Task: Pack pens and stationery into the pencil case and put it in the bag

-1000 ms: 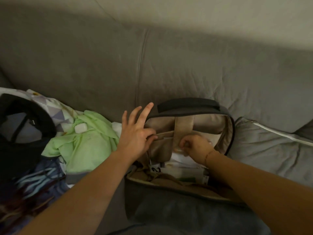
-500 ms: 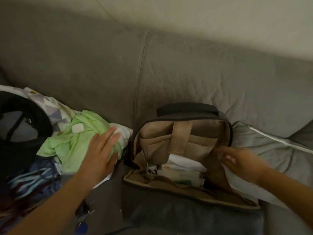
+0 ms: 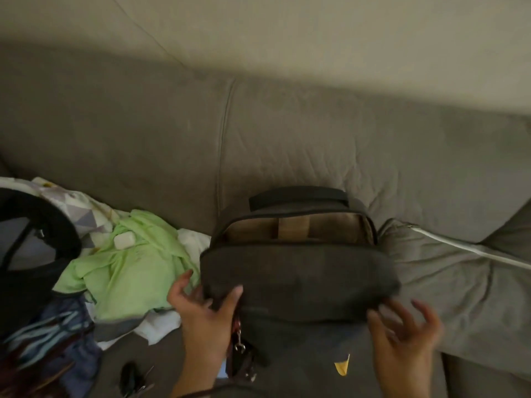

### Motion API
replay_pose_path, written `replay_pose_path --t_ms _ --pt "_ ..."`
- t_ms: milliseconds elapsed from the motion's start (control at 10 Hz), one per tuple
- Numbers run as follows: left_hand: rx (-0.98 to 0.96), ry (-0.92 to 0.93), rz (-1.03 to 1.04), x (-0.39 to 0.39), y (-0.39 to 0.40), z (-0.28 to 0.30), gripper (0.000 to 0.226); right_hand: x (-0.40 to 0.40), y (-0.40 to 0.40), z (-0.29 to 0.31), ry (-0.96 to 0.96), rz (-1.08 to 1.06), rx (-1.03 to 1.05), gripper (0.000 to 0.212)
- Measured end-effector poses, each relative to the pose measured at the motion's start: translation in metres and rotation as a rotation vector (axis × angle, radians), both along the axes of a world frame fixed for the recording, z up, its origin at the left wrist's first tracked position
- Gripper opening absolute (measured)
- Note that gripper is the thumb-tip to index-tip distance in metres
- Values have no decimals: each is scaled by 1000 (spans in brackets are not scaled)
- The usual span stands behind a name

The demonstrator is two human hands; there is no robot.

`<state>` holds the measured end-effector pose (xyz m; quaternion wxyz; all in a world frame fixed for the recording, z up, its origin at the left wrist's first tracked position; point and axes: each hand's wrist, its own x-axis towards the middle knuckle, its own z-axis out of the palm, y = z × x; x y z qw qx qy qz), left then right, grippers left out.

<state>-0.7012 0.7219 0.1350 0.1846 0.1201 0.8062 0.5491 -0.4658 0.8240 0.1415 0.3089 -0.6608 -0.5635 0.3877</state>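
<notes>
A dark grey bag [image 3: 298,271] stands on the sofa seat against the backrest. Its front panel is raised, so only a narrow strip of tan lining [image 3: 293,228] shows under the top handle [image 3: 298,196]. The contents and the pencil case are hidden. My left hand [image 3: 204,317] pinches the panel's lower left edge, thumb on the front and fingers behind. My right hand [image 3: 405,334] is blurred at the lower right corner, fingers spread and loosely bent, thumb touching the fabric.
A green cloth [image 3: 129,271] with a small white case [image 3: 124,241] on it lies left of the bag, beside a black cap [image 3: 28,254]. Keys [image 3: 132,377] lie on the seat in front. A grey cushion [image 3: 459,282] and a white cable [image 3: 474,251] are on the right.
The bag's front panel has come up from lying open and now covers the papers inside. Both hands moved from the bag's sides down to the panel's lower corners.
</notes>
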Motion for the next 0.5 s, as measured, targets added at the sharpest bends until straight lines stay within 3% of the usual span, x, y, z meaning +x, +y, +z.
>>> replay_pose_path --t_ms 100,200,300,400,500 --pt "-181 372 -94 -21 27 6 51 -25 33 -5 -122 356 20 67" --pt "-308 391 -372 -29 33 1 66 -38 66 -10 -317 614 -129 76" --pt "-419 285 -613 -37 17 -8 93 -35 85 -1 -392 795 -305 79" --pt "-442 175 -680 -41 -13 -13 93 -14 85 7 -314 831 -323 73" --pt "-326 -14 -582 -19 -66 -16 72 30 58 15 -199 832 -285 71"
